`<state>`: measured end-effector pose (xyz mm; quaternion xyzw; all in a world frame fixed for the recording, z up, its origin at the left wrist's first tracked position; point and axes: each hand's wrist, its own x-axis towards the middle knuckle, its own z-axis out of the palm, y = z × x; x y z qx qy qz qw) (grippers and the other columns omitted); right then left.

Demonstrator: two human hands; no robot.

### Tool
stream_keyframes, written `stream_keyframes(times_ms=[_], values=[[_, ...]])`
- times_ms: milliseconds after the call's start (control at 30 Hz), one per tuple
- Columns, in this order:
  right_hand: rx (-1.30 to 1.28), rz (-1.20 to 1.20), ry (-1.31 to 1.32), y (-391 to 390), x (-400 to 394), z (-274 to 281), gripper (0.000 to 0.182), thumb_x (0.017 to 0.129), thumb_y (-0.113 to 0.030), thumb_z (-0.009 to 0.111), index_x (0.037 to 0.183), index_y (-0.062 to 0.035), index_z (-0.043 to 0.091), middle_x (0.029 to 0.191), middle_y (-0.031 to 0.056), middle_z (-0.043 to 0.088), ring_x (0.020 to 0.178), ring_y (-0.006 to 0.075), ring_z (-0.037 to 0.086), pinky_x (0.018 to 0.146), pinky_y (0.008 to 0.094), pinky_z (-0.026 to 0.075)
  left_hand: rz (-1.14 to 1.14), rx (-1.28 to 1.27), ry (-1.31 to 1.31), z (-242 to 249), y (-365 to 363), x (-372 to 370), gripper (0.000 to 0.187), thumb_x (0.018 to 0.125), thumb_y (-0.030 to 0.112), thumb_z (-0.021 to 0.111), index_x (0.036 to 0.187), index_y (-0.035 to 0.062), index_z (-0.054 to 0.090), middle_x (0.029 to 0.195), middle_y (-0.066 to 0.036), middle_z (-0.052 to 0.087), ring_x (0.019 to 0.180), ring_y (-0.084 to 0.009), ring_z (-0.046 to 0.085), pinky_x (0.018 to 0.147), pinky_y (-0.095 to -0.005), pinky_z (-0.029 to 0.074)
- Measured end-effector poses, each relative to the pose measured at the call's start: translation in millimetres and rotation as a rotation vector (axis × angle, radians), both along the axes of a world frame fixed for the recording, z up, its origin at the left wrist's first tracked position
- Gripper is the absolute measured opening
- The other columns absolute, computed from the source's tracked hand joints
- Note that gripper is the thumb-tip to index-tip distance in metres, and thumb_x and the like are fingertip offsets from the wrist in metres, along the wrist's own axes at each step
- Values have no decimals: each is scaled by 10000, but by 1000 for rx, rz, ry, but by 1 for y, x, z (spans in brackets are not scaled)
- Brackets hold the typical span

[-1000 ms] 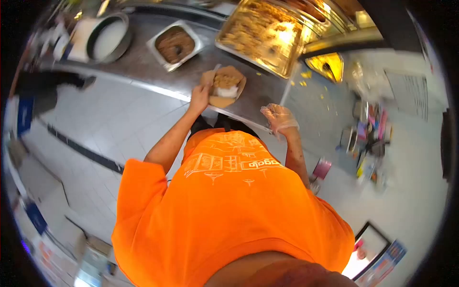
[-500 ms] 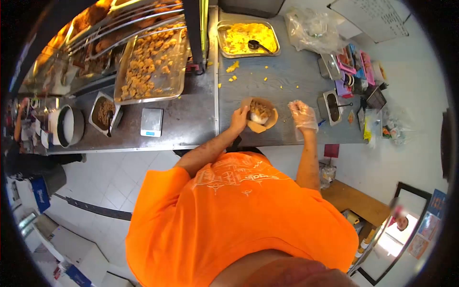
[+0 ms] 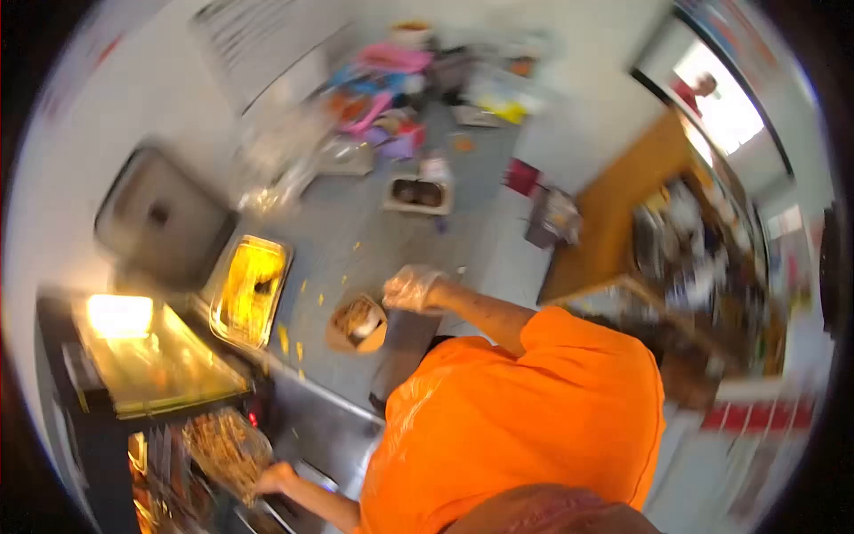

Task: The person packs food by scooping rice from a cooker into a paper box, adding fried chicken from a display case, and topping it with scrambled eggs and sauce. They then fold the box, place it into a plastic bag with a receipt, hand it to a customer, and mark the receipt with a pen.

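Observation:
My left hand [image 3: 277, 479] is stretched out to the left, its fingers at the near corner of a metal tray [image 3: 227, 452] of browned, chopped food pieces. Motion blur smears the fingers, so I cannot tell whether they grip the rim. My right hand [image 3: 414, 289], in a clear plastic glove, hovers over the counter, its fingers bent downward and blurred. Just beside its fingertips stands a brown paper bowl [image 3: 356, 326], with something white and brown pieces in it. Neither hand holds the bowl. Farther left lies a metal pan [image 3: 252, 292] of yellow food with a dark spoon in it.
A lit food warmer [image 3: 151, 347] stands left. Yellow crumbs dot the grey counter [image 3: 374, 236]. A small metal container [image 3: 418, 194] with dark contents, a plastic bag [image 3: 280, 156] and bright packages [image 3: 396, 84] sit farther back. A wooden shelf unit [image 3: 605, 222] stands right; a person [image 3: 703, 87] shows beyond the opening.
The view has swung to the right and blurred. My left hand has let go of the paper bowl and moved left to the tray. My gloved right hand is nearer the bowl.

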<state>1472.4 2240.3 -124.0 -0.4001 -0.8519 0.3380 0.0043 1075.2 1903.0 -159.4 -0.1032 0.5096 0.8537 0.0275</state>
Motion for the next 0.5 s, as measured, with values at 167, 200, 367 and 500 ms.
stream_keyframes(times_ms=[167,200,367,500], values=[[95,-13,100,-53,31,-43,345,878,-396,500,919,-88,649,920,122,658,880,314,619,784,420,479,-219,-62,56,-9,33,-32,792,874,597,330,1439,44,285,1459,-138,348,1356,-314,303,1140,-445,179],[59,-62,1,-68,44,-41,348,879,-392,499,918,-81,649,926,125,657,882,315,619,782,419,478,-225,-71,39,-16,30,-44,794,874,598,332,1439,43,282,1461,-139,344,1356,-315,302,1140,-445,179],[-83,-345,-73,-160,102,-58,358,881,-375,488,983,-63,631,942,143,651,906,335,609,797,427,470,-269,-129,-27,-38,35,-88,804,875,602,337,1442,37,268,1470,-146,323,1357,-318,296,1140,-444,180],[-86,-482,-51,-221,140,-65,351,885,-375,491,1044,-89,615,1032,137,636,976,335,591,827,424,456,-276,-181,-81,-49,58,-114,812,875,605,342,1445,32,256,1477,-152,306,1358,-320,292,1140,-443,181]])
